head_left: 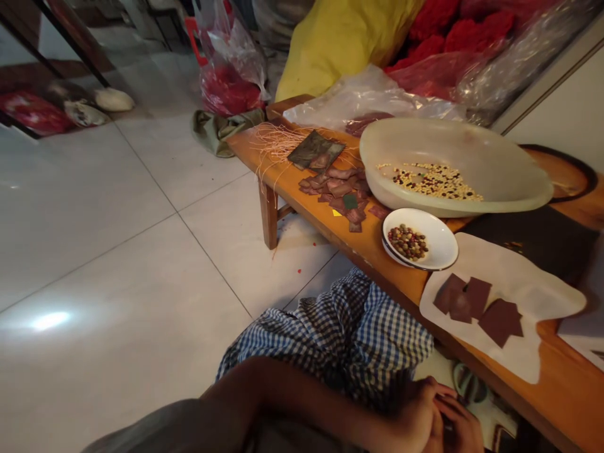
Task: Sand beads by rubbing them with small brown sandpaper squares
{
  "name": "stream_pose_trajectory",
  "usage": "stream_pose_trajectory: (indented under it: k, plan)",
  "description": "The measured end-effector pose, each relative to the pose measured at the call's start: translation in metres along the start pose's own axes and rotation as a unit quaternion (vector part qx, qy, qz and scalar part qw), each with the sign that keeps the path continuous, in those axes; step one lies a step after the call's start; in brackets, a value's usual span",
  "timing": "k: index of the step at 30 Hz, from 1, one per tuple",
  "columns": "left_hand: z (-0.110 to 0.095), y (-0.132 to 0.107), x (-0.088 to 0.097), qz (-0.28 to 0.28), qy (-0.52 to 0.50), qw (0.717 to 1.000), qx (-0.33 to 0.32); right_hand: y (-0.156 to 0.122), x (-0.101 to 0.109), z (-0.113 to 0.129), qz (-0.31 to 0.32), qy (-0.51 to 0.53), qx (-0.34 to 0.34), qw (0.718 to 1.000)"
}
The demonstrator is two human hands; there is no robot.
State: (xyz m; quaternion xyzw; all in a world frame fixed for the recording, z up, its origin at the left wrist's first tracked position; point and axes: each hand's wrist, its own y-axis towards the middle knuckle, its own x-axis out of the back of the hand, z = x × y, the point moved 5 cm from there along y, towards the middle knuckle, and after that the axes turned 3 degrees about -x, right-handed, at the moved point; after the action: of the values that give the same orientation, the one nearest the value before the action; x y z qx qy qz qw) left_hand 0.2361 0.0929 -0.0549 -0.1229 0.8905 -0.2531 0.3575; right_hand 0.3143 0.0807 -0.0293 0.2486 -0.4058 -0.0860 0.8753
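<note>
My left hand [418, 416] is low in the head view, over my lap beside the bench. Its fingers are closed and meet my right hand [461, 423], whose fingers are curled too. Anything between them is hidden. Just above my hands, a pale sheet [512, 365] on the bench bears several dark brown squares [500, 321]. Beside it stands a small white bowl [443, 242] with brown and green beads or seeds [408, 242]. Farther along, a pile of small brown folded pieces [337, 189] lies by pale threads [278, 141] and a dark patterned square pouch [316, 151].
A large pale basin [495, 141] with small yellow and dark grains stands on the wooden bench [306, 217]. Behind are a yellow sack [340, 44] and red bundles [476, 38] in clear plastic. Green-handled scissors [469, 382] lie below the bench edge. Tiled floor [141, 251] spreads left.
</note>
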Motion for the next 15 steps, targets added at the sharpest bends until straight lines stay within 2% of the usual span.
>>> stream_pose_trajectory:
  k: [2,4,7,9,12,13,15]
  plan:
    - [-0.024,-0.012,0.017,0.002,-0.001,1.000,-0.021,0.006,-0.008,0.033,-0.003,0.016,0.018,1.000]
    - [-0.046,-0.020,0.033,-0.001,-0.012,0.999,-0.035,0.014,-0.020,0.061,0.028,0.039,0.057,0.997]
    - [-0.076,-0.027,0.048,-0.005,-0.024,0.998,-0.051,0.027,-0.034,0.091,0.057,0.069,0.099,0.991]
    - [-0.095,-0.031,0.052,-0.001,-0.021,0.998,-0.062,0.036,-0.038,0.107,0.061,0.066,0.121,0.989]
    - [-0.123,-0.040,0.048,0.027,-0.021,0.997,-0.070,0.052,-0.035,0.132,0.062,0.090,0.140,0.984]
    - [-0.132,-0.044,0.045,0.037,-0.049,0.995,-0.074,0.058,-0.032,0.140,0.063,0.094,0.134,0.985]
    - [-0.145,-0.051,0.041,0.048,-0.114,0.991,-0.043,0.069,-0.024,0.152,0.047,0.085,0.109,0.989]
